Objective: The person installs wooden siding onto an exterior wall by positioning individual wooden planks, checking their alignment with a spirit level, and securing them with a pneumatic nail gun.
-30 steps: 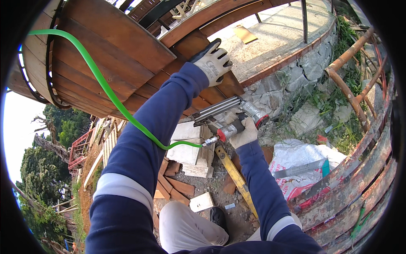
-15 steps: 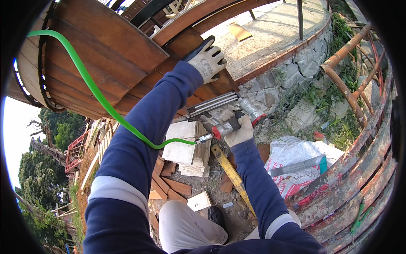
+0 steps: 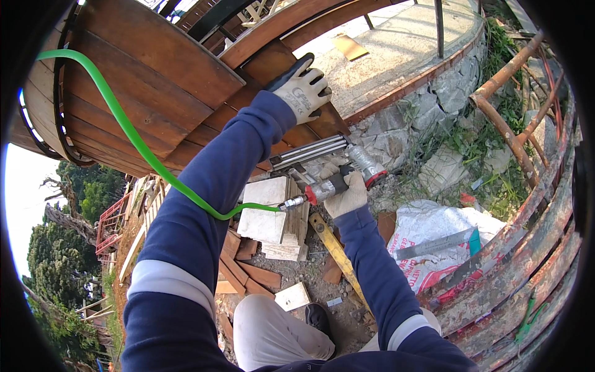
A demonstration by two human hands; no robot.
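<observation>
My left hand point(image 3: 302, 98), in a white and black work glove, lies with spread fingers on the upper part of a brown wooden board wall point(image 3: 248, 102). My right hand point(image 3: 348, 193), gloved in off-white, is wrapped round the handle of a silver and red air nail gun point(image 3: 367, 162). Its long metal magazine point(image 3: 310, 152) runs close along the wall's lower boards; whether the nose touches the wood is hidden. From the handle's end a green air hose point(image 3: 127, 124) loops up to the far left, passing over my left forearm.
Below the nail gun stands a stack of pale tiles point(image 3: 266, 211), with wood offcuts point(image 3: 260, 273) near my knee. A yellow spirit level point(image 3: 344, 257) lies beside my right forearm. Further right are a handsaw point(image 3: 434, 245) on a white sack point(image 3: 415, 217) and rusty pipes point(image 3: 505, 118).
The nail gun and my right hand have shifted slightly left, and the hose has moved a little with them. My left hand stays on the boards.
</observation>
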